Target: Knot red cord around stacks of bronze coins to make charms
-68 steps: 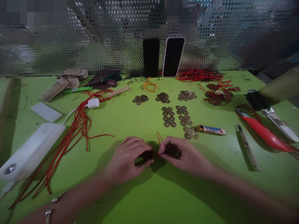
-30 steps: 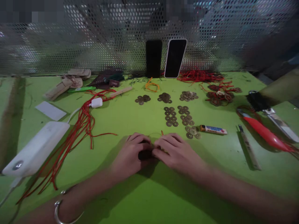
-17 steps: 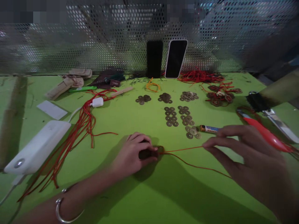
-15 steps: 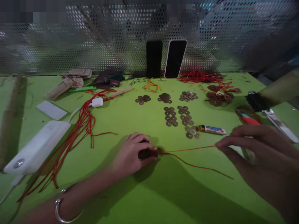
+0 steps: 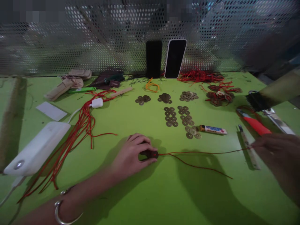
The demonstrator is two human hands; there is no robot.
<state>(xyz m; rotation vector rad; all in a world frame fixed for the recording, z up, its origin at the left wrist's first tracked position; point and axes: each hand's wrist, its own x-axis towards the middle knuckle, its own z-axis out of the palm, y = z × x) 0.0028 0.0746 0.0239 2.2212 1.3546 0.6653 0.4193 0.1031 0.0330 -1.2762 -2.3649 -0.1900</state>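
Observation:
My left hand point(image 5: 134, 153) rests low over the green table, thumb and fingers closed on a dark round coin point(image 5: 154, 154). From the coin a red cord point(image 5: 199, 152) runs right in two strands. One strand is stretched to my right hand point(image 5: 276, 153), whose fingers pinch it near the right edge; that hand is slightly blurred. The other strand point(image 5: 201, 167) lies loose in a curve on the table. Several groups of holed coins point(image 5: 171, 117) lie beyond my hands, near a small printed tube point(image 5: 213, 129).
A power bank point(image 5: 38, 147) and a bundle of red cords point(image 5: 82, 125) lie left. Two phones point(image 5: 175, 59) lean on perforated metal at the back. A red-handled tool point(image 5: 255, 123) and a thin cutter point(image 5: 248, 148) lie right, with knotted coins point(image 5: 220, 95) behind.
My right hand has moved right, drawing the strand out longer and uncovering the thin cutter and more of the red handle. The coin shows more clearly in my left hand, which stays in place.

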